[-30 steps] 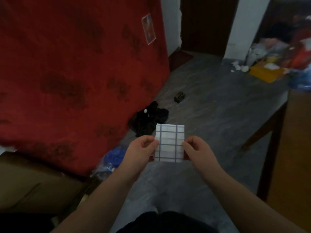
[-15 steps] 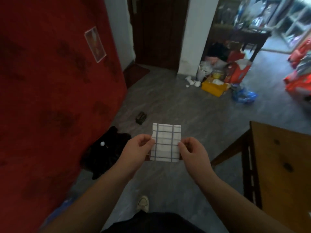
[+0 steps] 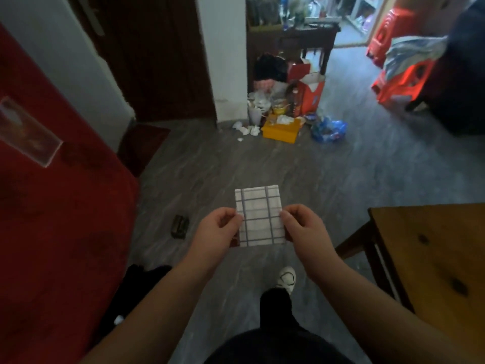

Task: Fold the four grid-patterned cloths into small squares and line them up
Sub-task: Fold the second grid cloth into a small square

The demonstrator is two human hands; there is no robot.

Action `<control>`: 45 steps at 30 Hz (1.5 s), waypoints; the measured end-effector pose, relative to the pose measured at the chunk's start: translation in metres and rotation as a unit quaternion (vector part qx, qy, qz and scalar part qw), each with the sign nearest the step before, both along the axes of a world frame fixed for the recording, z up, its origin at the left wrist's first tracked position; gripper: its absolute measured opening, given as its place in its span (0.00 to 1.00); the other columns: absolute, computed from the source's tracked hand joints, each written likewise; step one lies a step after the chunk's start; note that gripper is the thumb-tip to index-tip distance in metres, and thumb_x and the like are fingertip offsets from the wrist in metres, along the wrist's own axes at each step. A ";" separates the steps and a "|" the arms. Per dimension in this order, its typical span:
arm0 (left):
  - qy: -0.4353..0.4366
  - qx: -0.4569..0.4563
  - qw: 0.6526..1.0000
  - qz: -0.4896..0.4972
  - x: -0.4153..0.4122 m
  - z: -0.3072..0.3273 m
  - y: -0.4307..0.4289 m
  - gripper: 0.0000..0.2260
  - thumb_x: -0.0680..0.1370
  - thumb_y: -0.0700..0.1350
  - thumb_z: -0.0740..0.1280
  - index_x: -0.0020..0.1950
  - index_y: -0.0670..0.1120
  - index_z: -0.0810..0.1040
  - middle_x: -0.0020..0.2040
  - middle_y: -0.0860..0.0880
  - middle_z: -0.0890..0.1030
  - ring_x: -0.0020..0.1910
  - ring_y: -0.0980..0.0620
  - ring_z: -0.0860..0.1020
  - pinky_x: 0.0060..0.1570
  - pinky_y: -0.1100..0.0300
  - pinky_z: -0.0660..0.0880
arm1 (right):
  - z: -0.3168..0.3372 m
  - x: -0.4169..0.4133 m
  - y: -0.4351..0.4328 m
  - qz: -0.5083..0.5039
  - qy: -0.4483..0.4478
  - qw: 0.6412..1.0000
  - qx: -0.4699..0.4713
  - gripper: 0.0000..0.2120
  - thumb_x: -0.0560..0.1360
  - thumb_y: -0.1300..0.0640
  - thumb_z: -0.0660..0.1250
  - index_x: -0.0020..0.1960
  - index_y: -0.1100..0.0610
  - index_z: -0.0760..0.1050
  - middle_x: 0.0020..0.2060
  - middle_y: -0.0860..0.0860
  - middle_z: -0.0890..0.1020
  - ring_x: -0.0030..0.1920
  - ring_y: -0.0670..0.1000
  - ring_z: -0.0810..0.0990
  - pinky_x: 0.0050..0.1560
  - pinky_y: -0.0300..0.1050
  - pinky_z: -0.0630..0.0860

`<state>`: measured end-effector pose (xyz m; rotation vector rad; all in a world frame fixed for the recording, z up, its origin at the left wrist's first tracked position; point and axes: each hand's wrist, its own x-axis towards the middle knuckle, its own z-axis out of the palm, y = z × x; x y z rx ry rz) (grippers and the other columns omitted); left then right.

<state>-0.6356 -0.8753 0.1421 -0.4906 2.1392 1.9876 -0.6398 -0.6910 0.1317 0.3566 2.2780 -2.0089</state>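
Observation:
A white cloth with a dark grid pattern (image 3: 259, 215), folded into a small rectangle, is held up in front of me above the grey floor. My left hand (image 3: 215, 233) pinches its left edge. My right hand (image 3: 304, 229) pinches its right edge. Thumbs lie on the front of the cloth, the other fingers are behind it. No other grid cloth is in view.
A wooden table (image 3: 433, 264) stands at the right. A red cover (image 3: 60, 219) fills the left, with a black bundle (image 3: 133, 287) at its foot. A small dark object (image 3: 179, 226) lies on the floor. Rubbish and a yellow box (image 3: 282, 128) sit by the pillar.
The view has swung right and forward: the red cover slid left, the wooden table came in at the right. Both hands kept the same pinch on the folded cloth.

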 end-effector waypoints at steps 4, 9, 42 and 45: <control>0.021 -0.024 0.999 -0.024 -0.105 -0.005 0.038 0.05 0.82 0.40 0.66 0.51 0.40 0.81 0.43 0.45 0.86 0.42 0.49 0.83 0.45 0.52 0.82 | -0.011 -0.095 0.039 -0.012 0.008 1.000 -0.022 0.06 0.80 0.56 0.66 0.47 0.55 0.79 0.42 0.54 0.84 0.42 0.49 0.82 0.46 0.47 0.81; 0.033 -0.040 0.997 -0.063 -0.223 0.012 0.086 0.05 0.82 0.40 0.66 0.51 0.42 0.82 0.43 0.47 0.86 0.41 0.50 0.83 0.46 0.50 0.82 | 0.000 -0.209 0.093 -0.021 0.014 0.999 -0.031 0.05 0.79 0.58 0.66 0.46 0.56 0.79 0.39 0.51 0.83 0.41 0.47 0.81 0.44 0.44 0.81; 0.042 -0.080 0.769 -0.633 -0.697 -0.008 0.555 0.05 0.81 0.45 0.68 0.51 0.47 0.84 0.44 0.48 0.86 0.44 0.49 0.85 0.46 0.54 0.83 | -0.009 -0.504 0.412 -0.599 -0.102 0.794 -0.019 0.06 0.80 0.51 0.66 0.47 0.51 0.80 0.41 0.50 0.85 0.44 0.51 0.84 0.49 0.49 0.82; 0.047 -0.069 0.726 -0.682 -0.677 -0.018 0.622 0.05 0.81 0.44 0.69 0.50 0.45 0.84 0.42 0.45 0.86 0.40 0.49 0.84 0.43 0.53 0.82 | -0.011 -0.477 0.451 -0.655 -0.098 0.749 -0.020 0.06 0.80 0.51 0.66 0.48 0.51 0.80 0.41 0.50 0.85 0.44 0.51 0.84 0.49 0.49 0.82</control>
